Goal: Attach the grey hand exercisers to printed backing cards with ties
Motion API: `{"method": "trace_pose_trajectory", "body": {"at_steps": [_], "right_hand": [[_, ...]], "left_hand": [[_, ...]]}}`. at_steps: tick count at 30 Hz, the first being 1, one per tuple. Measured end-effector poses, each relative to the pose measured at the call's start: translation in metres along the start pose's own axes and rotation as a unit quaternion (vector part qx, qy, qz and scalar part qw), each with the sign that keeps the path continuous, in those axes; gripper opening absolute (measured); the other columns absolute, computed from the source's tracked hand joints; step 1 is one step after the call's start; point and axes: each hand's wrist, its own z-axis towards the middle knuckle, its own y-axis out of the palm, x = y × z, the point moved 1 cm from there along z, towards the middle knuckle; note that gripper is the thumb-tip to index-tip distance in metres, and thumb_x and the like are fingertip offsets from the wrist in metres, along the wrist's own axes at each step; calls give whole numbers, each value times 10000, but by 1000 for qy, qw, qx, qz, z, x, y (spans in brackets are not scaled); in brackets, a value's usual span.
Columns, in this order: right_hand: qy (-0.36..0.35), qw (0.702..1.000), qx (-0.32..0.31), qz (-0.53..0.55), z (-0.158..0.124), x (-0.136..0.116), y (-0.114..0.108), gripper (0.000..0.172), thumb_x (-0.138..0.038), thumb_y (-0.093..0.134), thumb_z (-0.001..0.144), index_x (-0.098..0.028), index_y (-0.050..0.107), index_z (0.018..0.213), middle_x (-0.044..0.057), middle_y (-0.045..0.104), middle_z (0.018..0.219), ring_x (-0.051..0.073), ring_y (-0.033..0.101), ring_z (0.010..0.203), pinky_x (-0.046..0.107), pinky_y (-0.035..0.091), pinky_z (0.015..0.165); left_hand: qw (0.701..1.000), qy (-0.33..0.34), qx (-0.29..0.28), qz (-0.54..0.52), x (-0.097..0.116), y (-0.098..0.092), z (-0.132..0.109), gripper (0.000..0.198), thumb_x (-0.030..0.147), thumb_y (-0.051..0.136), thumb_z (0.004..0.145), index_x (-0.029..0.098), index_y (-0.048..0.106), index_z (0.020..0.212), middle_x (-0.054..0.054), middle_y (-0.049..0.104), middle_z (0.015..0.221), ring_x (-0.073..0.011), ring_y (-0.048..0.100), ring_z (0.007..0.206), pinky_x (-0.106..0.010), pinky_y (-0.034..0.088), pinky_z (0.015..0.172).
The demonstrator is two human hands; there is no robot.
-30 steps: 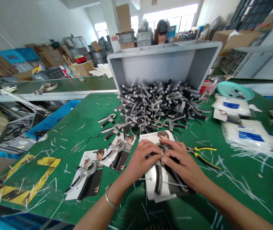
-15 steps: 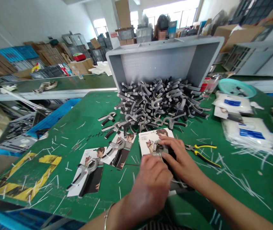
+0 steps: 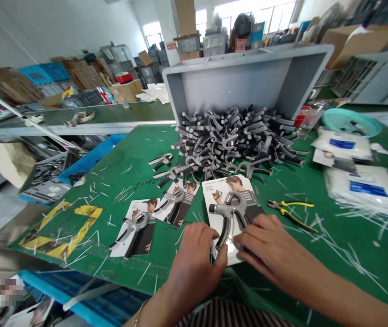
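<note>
Beneath our left hand (image 3: 194, 256) and right hand (image 3: 272, 240) stretched the green table (image 3: 136, 145); ahead of them a grey crate (image 3: 231, 84) stood on its side, a pile (image 3: 235, 141) of similar pieces at its mouth. Between our hands lay a card stack (image 3: 215, 222), its near part covered by them, and beyond the left hand, to its left, two carded grips (image 3: 135, 225). On the top card rested one hand grip (image 3: 233, 209), handles toward us; we took the step for fixing it there. Our left thumb and fingers were half curled about its left handle's near end; our right fingers bent over the other handle, hiding its end. How firmly either hand held, we could not tell. The next move, we judged, called for keeping the grip flat and centred while checking its hold. Yellow-handled cutters (image 3: 292, 215) lay just beyond the right hand, thin white strips (image 3: 364, 209) farther right.
</note>
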Motion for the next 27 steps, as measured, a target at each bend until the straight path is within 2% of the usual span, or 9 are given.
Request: {"method": "trace_pose_trajectory", "body": {"at_steps": [3,7,9,12,15,20,23,27], "right_hand": [[8,999,-15,32,3,-6,1,92,-263,532,965,-229,616,946,53,638,921,265,483,913,457,374,835],[1,992,-39,121,6,-4,-3,79,-268,583,947,-249,609,1019,41,640,981,253,489,969,420,410,854],[-9,989,-16,148,9,-2,-3,93,-248,551,970,-253,625,1025,33,653,971,235,504,954,392,424,832],[-22,985,75,155,16,1,1,134,-249,526,989,-246,659,1007,37,676,962,221,529,931,384,427,835],[-8,978,130,165,22,1,8,118,-260,555,978,-249,670,999,42,684,969,223,550,946,391,429,860],[65,967,156,190,21,2,8,60,-254,595,953,-235,644,925,31,641,884,217,549,895,355,429,787],[41,976,144,157,19,7,2,81,-236,604,949,-226,625,871,15,640,844,212,521,871,354,393,782],[18,982,142,120,15,12,-2,94,-208,616,939,-213,606,845,9,640,807,210,491,835,361,363,783]], "left_hand": [[998,-33,-18,-50,-6,-3,0,56,214,585,901,167,602,925,-87,600,909,-253,562,907,-429,465,844],[979,-42,-49,-192,-19,-10,-2,131,206,585,936,206,651,1049,-59,660,991,-193,612,945,-329,489,854],[972,-20,-30,-234,-23,-10,0,159,185,567,950,222,680,1056,-50,678,988,-174,625,955,-295,488,857],[965,8,-2,-263,-24,-5,9,154,181,581,944,215,716,1009,-52,685,941,-170,634,932,-279,491,837],[951,-5,1,-308,-22,1,16,135,165,613,920,198,722,995,-55,698,945,-168,644,927,-273,496,839],[919,-77,18,-385,-18,10,15,37,158,701,849,171,726,873,-44,692,873,-156,644,846,-244,498,776],[906,-117,34,-405,-14,12,17,20,179,708,841,169,724,835,-33,677,823,-150,630,795,-235,487,732],[892,-143,6,-428,-10,11,25,42,197,709,832,170,734,853,-39,687,841,-164,634,804,-247,491,736]]}}
